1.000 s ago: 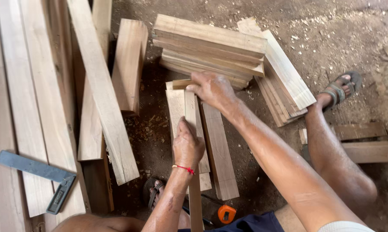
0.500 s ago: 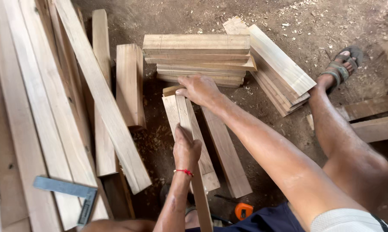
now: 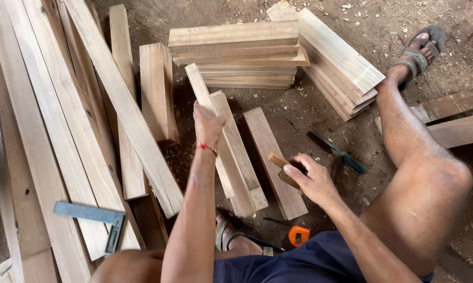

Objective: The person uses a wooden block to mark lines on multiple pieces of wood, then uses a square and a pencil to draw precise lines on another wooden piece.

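— Now that the left hand (image 3: pixel 207 123) has lifted the long wood strip (image 3: pixel 221 139) off the pile, is it clamped on it?
— Yes, fingers wrapped round it, the far end raised toward the stacked boards (image 3: pixel 236 52).
— A second ago that strip lay flat, pressed down by both hands.
— And the right hand (image 3: pixel 307 181)?
— It has left the far end and come back near the knee, closed on a small wood block (image 3: pixel 281 167), above the short plank (image 3: pixel 273 162) on the dirt floor (image 3: pixel 325 126).
— Anything newly exposed?
— A dark-handled tool (image 3: pixel 339 154) beside the leg.
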